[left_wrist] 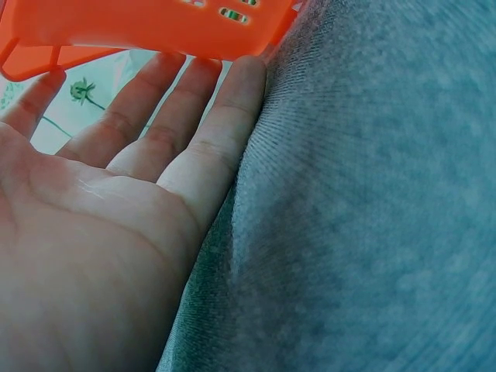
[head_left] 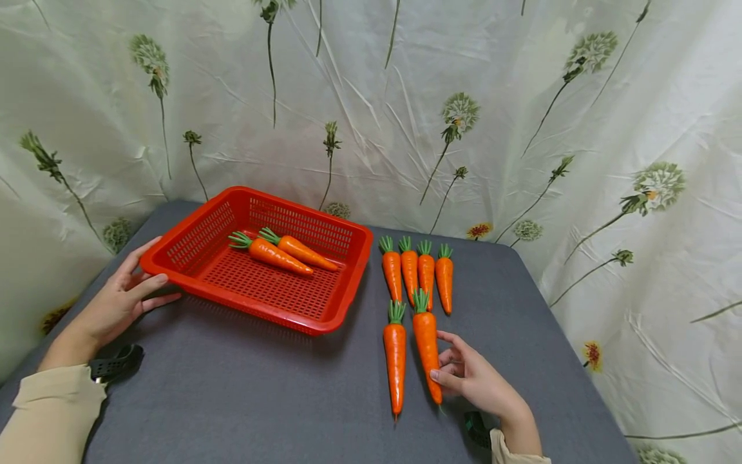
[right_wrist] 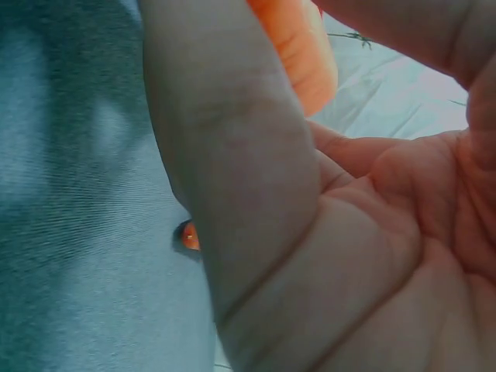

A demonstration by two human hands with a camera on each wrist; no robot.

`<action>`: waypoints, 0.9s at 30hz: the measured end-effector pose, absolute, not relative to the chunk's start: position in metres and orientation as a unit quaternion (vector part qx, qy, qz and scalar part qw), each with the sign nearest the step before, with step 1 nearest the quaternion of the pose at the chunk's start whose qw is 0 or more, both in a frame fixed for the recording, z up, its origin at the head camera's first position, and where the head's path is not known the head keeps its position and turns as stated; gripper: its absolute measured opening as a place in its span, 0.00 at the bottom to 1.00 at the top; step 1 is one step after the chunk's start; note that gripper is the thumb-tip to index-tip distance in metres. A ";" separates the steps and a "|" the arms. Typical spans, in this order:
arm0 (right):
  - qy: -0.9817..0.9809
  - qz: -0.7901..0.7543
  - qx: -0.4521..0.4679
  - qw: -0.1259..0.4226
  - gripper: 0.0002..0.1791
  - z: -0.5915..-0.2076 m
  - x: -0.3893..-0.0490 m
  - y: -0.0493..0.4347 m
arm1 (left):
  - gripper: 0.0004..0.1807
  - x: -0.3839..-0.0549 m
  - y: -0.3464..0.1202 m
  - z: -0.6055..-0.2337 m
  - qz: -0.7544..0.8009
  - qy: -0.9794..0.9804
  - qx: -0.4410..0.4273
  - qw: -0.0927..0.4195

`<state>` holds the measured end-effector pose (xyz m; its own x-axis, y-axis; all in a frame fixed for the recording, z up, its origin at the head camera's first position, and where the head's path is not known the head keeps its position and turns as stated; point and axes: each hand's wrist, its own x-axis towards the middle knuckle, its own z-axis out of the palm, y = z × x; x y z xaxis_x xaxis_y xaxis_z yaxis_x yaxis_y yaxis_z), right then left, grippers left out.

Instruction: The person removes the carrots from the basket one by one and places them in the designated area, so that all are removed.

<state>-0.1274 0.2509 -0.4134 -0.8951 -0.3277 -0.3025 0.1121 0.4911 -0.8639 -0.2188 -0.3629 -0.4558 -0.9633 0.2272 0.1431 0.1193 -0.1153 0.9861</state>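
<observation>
A red perforated plastic basket stands at the left of the table with two carrots inside. At its left corner my left hand touches the rim, and the left wrist view shows straight fingers against the basket wall. My right hand pinches an orange carrot with green stubs, thumb across its lower part and fingers at its right side. Its top overlaps the back row in the head view. Another carrot lies just left of it. The right wrist view shows the held carrot partly, behind the thumb.
Several carrots lie side by side behind the held one, right of the basket, stubs pointing away. A dark grey cloth covers the table. A pale curtain with dandelion print hangs along the back and sides.
</observation>
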 end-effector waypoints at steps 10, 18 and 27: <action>0.822 -0.516 -0.054 0.236 0.45 -0.425 -0.122 0.251 | 0.40 -0.219 -0.363 -0.455 0.731 0.670 0.126 0.039; 0.827 -0.507 -0.053 0.237 0.44 -0.428 -0.122 0.246 | 0.40 -0.219 -0.364 -0.456 0.737 0.662 0.132 0.040; 0.840 -0.488 -0.057 0.230 0.44 -0.427 -0.122 0.243 | 0.40 -0.220 -0.362 -0.456 0.742 0.657 0.129 0.037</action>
